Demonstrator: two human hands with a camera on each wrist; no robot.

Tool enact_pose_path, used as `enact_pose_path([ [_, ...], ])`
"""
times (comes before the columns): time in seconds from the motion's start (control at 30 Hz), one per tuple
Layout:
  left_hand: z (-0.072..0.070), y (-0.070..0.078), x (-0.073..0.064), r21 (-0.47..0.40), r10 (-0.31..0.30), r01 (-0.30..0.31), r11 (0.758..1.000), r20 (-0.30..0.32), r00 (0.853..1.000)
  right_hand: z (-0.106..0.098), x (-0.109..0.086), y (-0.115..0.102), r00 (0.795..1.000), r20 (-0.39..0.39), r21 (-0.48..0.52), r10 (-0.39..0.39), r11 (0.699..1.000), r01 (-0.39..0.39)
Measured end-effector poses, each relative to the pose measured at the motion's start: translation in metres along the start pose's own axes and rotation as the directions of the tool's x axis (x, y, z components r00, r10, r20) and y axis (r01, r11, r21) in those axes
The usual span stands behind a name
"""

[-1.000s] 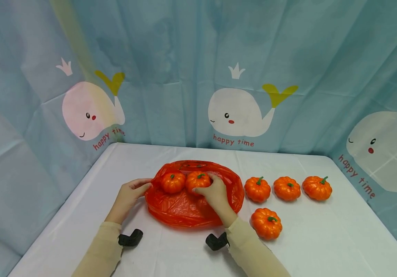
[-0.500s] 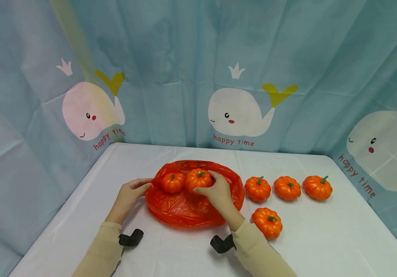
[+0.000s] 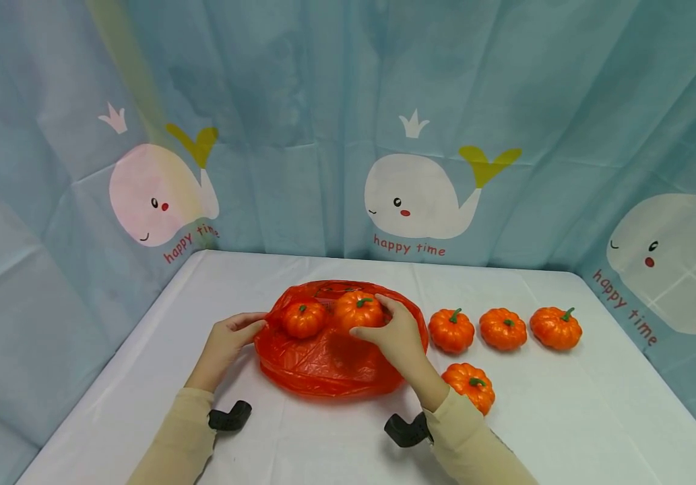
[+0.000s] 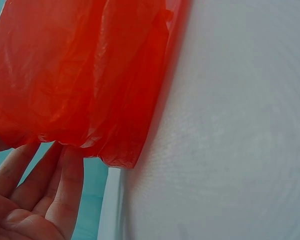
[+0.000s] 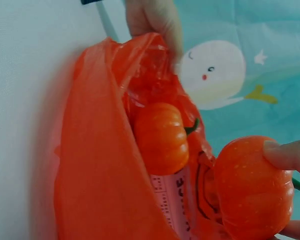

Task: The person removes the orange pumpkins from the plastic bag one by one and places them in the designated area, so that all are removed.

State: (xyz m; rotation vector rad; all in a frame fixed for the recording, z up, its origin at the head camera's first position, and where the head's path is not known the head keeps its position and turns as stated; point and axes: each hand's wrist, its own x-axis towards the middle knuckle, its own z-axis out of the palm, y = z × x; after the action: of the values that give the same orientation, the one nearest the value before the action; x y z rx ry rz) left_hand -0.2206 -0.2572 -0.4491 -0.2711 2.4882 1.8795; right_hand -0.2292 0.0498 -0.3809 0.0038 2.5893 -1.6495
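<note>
A red plastic bag (image 3: 329, 367) lies with its mouth spread wide on the white table. My left hand (image 3: 226, 347) pinches the bag's left rim; in the left wrist view its fingers (image 4: 67, 192) are at the crinkled edge. One small orange pumpkin (image 3: 303, 319) with a green stem sits inside the bag, also visible in the right wrist view. My right hand (image 3: 399, 337) holds a second pumpkin (image 3: 356, 310) by its sides, thumb in front, over the bag's mouth. The right wrist view shows this held pumpkin (image 5: 252, 187) apart from the other one.
Right of the bag, three pumpkins stand in a row: one near the bag (image 3: 452, 331), a middle one (image 3: 503, 330) and a far right one (image 3: 556, 329). Another pumpkin (image 3: 471, 386) lies nearer, partly behind the right forearm. A whale-print curtain (image 3: 323, 188) hangs behind the table (image 3: 566, 417).
My right hand has lifted the held pumpkin slightly and moved it right, away from the pumpkin in the bag. The left hand stays at the bag's rim.
</note>
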Motion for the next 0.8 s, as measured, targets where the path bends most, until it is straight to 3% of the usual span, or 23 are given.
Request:
enact_pose_path([
  [0.5,0.001,0.002,0.0,0.003,-0.004,0.004,1.0,0.006,1.0,-0.025,-0.018,-0.008,0.999,0.038,0.033,-0.028,0.999,0.027],
  [0.8,0.001,0.001,-0.001,0.02,-0.009,0.009,1.0,0.003,1.0,-0.045,-0.029,-0.008,0.999,0.047,-0.02,-0.012,1.0,0.013],
])
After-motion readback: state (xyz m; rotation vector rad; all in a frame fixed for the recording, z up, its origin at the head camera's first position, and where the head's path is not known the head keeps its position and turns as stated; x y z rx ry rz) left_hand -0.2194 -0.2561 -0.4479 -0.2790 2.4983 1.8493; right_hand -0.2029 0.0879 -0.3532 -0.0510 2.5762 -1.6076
